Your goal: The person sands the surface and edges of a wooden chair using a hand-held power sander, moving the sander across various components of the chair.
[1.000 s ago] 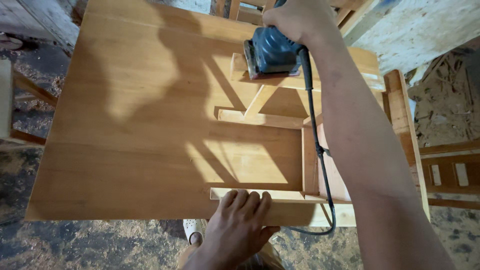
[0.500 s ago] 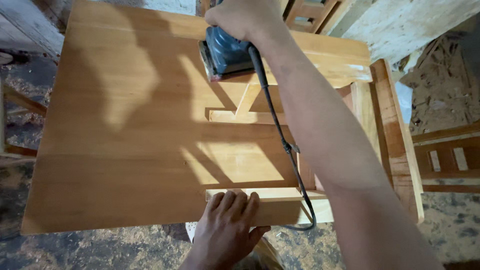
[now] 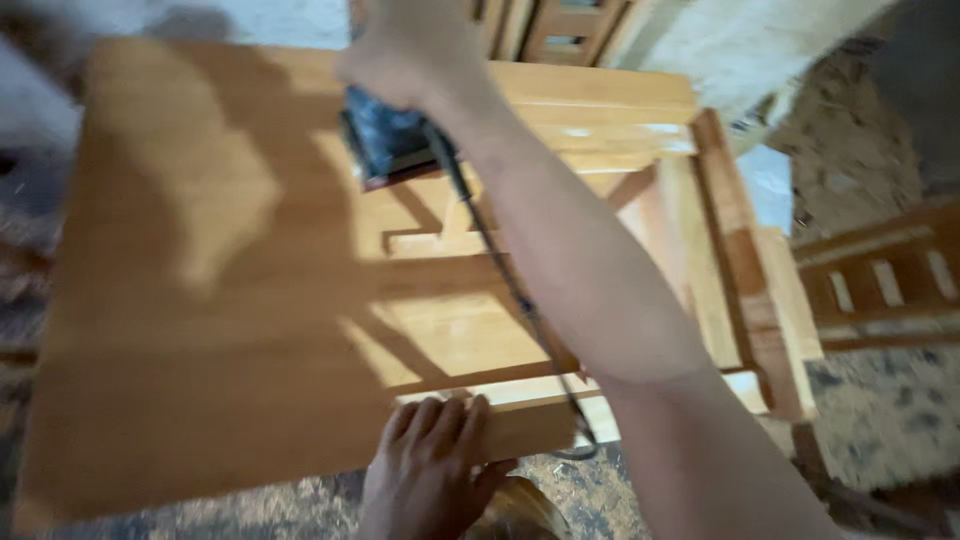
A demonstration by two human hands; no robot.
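Since the frame half a second ago the right hand (image 3: 415,50) has carried the dark blue electric sander (image 3: 390,140) further left along the far part of the wooden panel (image 3: 200,300), and the whole view has swung and gone blurred, so fine detail is lost. The right hand is clenched over the top of the sander, which sits flat on the wood near the far edge; its black power cord (image 3: 500,270) trails back along the forearm and loops off the near edge beside the left hand (image 3: 435,460). The left hand has stayed where it was, fingers laid flat and together on the pale rail (image 3: 520,415) at the near edge, pressing rather than gripping. The panel is a broad, smooth sheet of orange-brown timber with raised battens (image 3: 450,240) crossing its right half; sunlight falls in bright patches between the arm's shadows. To the left of the sander the surface runs open and unbroken as far as the left edge, giving plenty of room for travel that way; toward the right the battens and a framed side piece (image 3: 740,260) close it in. Past the near edge lies a floor (image 3: 880,420) strewn with sawdust, and at the right another slatted wooden frame (image 3: 880,285) stands well apart from the panel.
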